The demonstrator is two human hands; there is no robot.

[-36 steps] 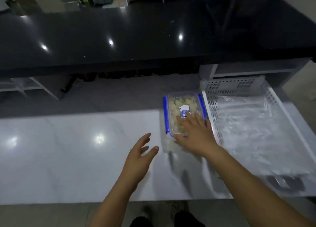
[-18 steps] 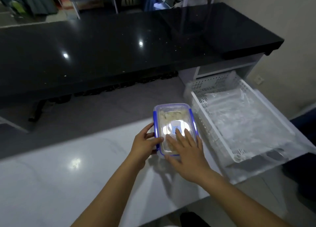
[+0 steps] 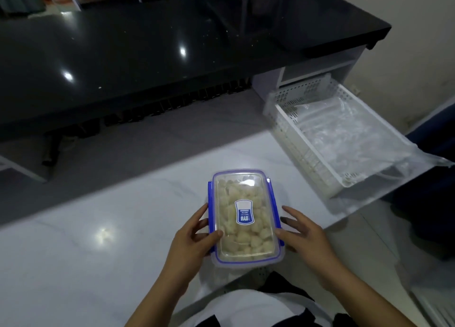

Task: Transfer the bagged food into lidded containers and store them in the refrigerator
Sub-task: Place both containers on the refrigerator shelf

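Observation:
A clear rectangular container (image 3: 243, 216) with a blue-rimmed lid and a blue label holds pale food pieces. It is lifted near the front edge of the white marble counter (image 3: 98, 240). My left hand (image 3: 194, 238) grips its left side, thumb on the lid and fingers along the blue clip. My right hand (image 3: 302, 233) holds its right side, thumb against the rim and fingers spread beside it. The lid lies closed on top.
A white perforated basket (image 3: 295, 134) lined with clear plastic bags stands at the counter's right end. A black glossy countertop (image 3: 172, 43) spans the back, above a grey floor gap. A dark blue object sits at the far right.
The container has come toward me from beside the basket to the counter's front edge. My right hand left the lid top and now holds the right side; my left hand grips the left side.

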